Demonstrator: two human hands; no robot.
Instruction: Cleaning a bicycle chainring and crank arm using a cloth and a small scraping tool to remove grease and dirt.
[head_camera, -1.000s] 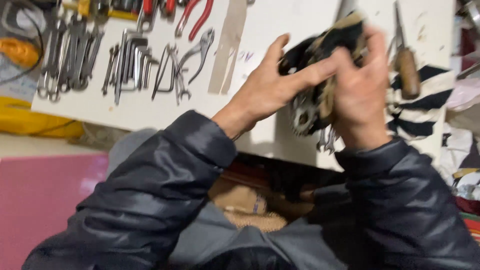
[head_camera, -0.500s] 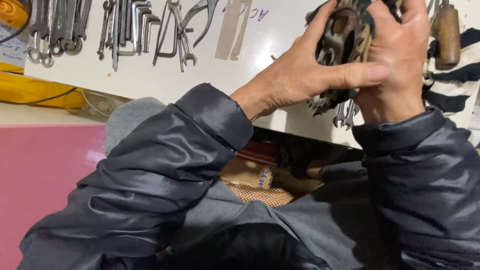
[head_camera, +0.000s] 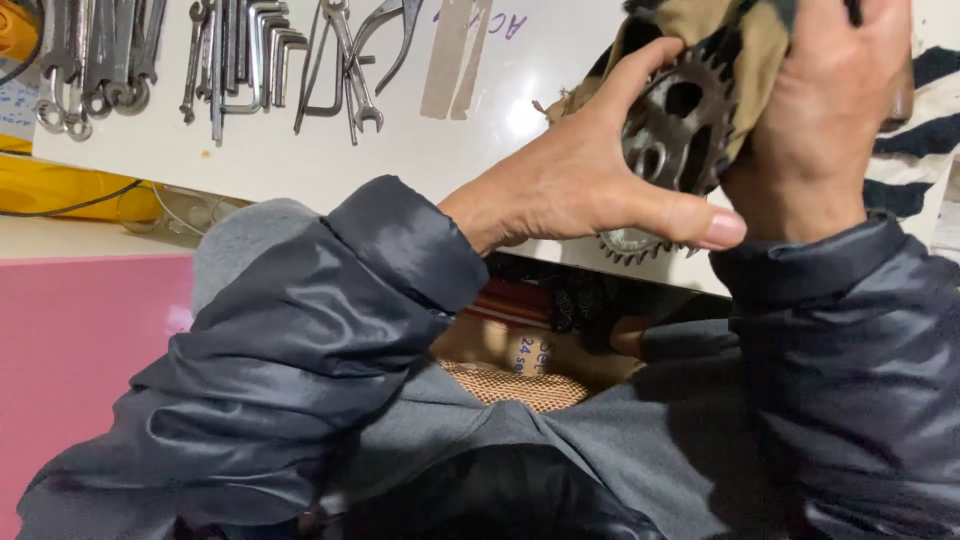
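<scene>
sprocket raised nearer, both hands gripping

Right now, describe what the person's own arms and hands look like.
Both arms wear a dark grey, slightly shiny padded jacket with long, creased sleeves ending in plain cuffs at the wrists. The left hand and right hand are bare: no gloves, and no rings or watch visible.

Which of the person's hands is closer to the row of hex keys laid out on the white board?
Left. The left hand grips the toothed sprocket to the right of the hex keys. The right hand, holding the rag over the sprocket, is farther right.
</scene>
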